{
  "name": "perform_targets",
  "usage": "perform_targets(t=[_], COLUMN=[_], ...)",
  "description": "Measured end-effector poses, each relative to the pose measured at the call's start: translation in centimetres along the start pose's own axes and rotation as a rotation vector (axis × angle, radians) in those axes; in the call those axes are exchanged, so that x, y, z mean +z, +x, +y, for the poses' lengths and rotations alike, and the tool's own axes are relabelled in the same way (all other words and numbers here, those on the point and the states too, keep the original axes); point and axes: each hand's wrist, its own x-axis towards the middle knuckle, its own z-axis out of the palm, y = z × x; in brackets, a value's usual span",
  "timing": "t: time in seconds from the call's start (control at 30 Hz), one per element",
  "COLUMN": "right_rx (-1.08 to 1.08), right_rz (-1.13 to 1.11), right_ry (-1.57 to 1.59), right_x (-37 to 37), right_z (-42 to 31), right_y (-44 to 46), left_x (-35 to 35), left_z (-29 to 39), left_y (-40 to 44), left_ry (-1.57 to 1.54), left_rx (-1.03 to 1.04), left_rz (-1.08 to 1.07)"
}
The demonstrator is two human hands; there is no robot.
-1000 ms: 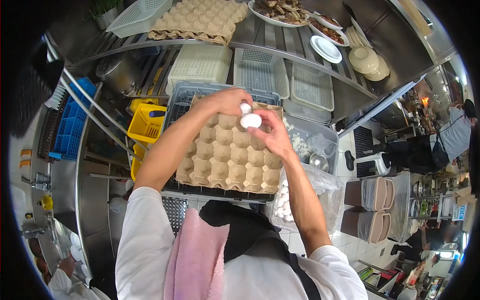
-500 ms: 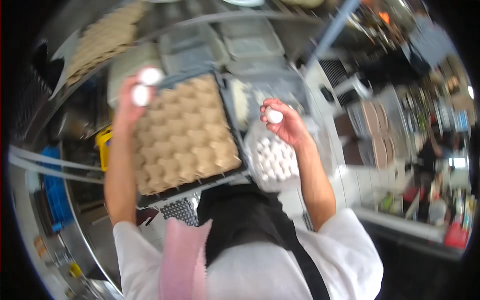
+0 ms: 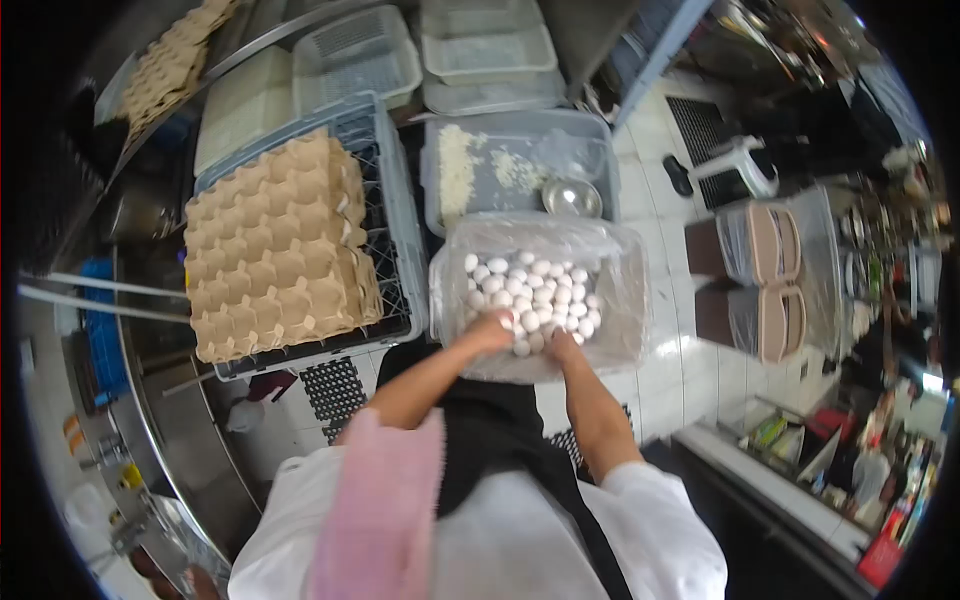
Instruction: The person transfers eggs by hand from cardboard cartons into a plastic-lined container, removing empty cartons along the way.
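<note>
As right hand (image 3: 490, 331) and left hand (image 3: 564, 346) reach, eggs (image 3: 541, 294) between, ahead

Bin (image 3: 622, 300) open above, walled around

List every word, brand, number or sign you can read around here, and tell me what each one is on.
No text can be read.
The egg trays, lined tub and brown bins show no legible marks.
The red item and the crowded goods near the picture's right edge are too small and blurred to tell whether they carry writing.
</note>
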Motion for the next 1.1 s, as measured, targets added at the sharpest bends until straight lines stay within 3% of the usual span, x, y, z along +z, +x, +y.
perform_targets(t=[0.03,0.07,0.1,0.17,0.23,0.3,0.37,0.47,0.53,0.57,0.6,0.63,0.67,0.7,0.73,0.83,0.9,1.0,1.1], right_rx=[0.032,0.113,0.062,-0.285,-0.504,-0.773,-0.918,-0.928,-0.977,-0.964,-0.961,-0.949,-0.961,-0.966,-0.985,-1.076,-1.113,-1.189,-1.272], right_rz=[-0.148,-0.133,-0.074,0.110,0.119,0.147,0.022,-0.020,0.089,0.092,0.081,0.064,0.094,0.120,0.147,0.201,0.293,0.367,0.474], right_ry=[-0.143,-0.209,-0.244,-0.024,0.234,0.417,0.540,0.368,0.310,0.328,0.428,0.522,0.537,0.551,0.631,0.806,0.897,0.875,0.900], right_x=[-4.6,-8.6,-10.5,-14.9,-19.1,-22.4,-23.0,-21.0,-19.0,-18.7,-18.2,-17.9,-17.7,-17.5,-17.6,-19.1,-20.6,-25.6,-29.3], right_z=[-4.2,-8.1,-10.0,-14.1,-20.9,-30.0,-37.1,-43.8,-45.5,-45.8,-45.6,-45.6,-45.6,-45.6,-45.7,-47.7,-52.0,-61.0,-70.8], right_y=[-2.7,-5.2,-5.7,-7.8,-10.6,-15.5,-19.1,-20.2,-18.5,-18.3,-18.3,-18.3,-18.5,-18.8,-19.7,-22.6,-23.0,-24.9,-23.4], left_x=[3.6,5.5,7.0,10.6,10.6,9.5,7.3,2.0,-4.2,-7.6,-11.3,-13.9,-16.4,-19.5,-22.0,-26.7,-29.3,-33.3,-37.6], left_z=[-4.3,-4.7,-4.7,-7.2,-7.1,-6.4,-5.1,-2.3,0.4,1.4,2.4,2.7,1.0,-1.8,-3.5,-12.7,-18.8,-20.5,-21.0], left_y=[3.7,4.2,4.6,6.8,7.1,6.2,4.5,-2.0,-12.2,-17.9,-23.9,-28.1,-30.8,-32.9,-35.2,-37.3,-36.0,-34.7,-31.8], left_ry=[0.290,0.352,0.407,0.372,0.367,0.350,0.327,0.294,0.311,0.316,0.142,-0.183,-0.253,0.035,0.005,-0.802,-0.686,-0.798,-0.617], left_rx=[0.084,0.022,-0.043,-0.064,-0.109,-0.107,-0.067,0.143,0.339,0.386,0.251,0.244,0.365,0.408,0.363,0.484,0.365,0.321,0.345], left_rz=[0.105,0.159,0.210,0.240,0.259,0.263,0.262,0.159,0.152,0.250,0.487,0.879,1.374,1.780,1.909,1.946,1.987,1.662,1.494])
